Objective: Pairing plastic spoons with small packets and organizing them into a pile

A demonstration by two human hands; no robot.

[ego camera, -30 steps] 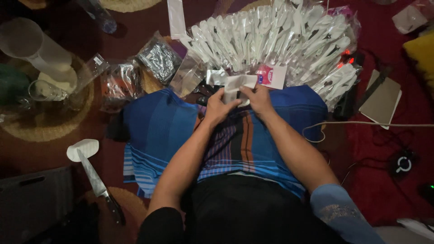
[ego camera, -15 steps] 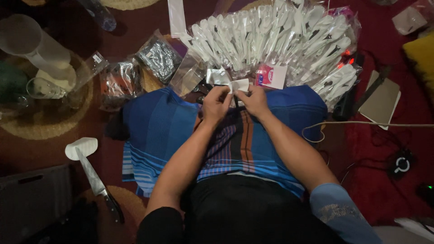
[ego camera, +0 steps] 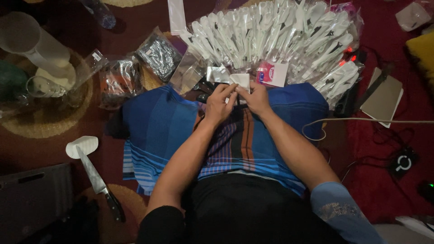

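Dark red carpet point(ego camera: 370, 180) lay under a blue striped cloth point(ego camera: 162, 126) spread over the person's lap. Both the left hand point(ego camera: 220, 105) and the right hand point(ego camera: 256, 97) pinched a small white packet point(ego camera: 241, 80) at the cloth's far edge, just before a fanned pile of bagged white plastic spoons point(ego camera: 271, 36). A knife point(ego camera: 97, 180) lay well apart at left.

Glossy clear plastic wraps the white plastic spoons point(ego camera: 280, 36). The striped cloth point(ego camera: 167, 131) looks soft and matt. The knife point(ego camera: 97, 178) has a shiny metal blade. The floor's rug point(ego camera: 375, 149) is matt red.
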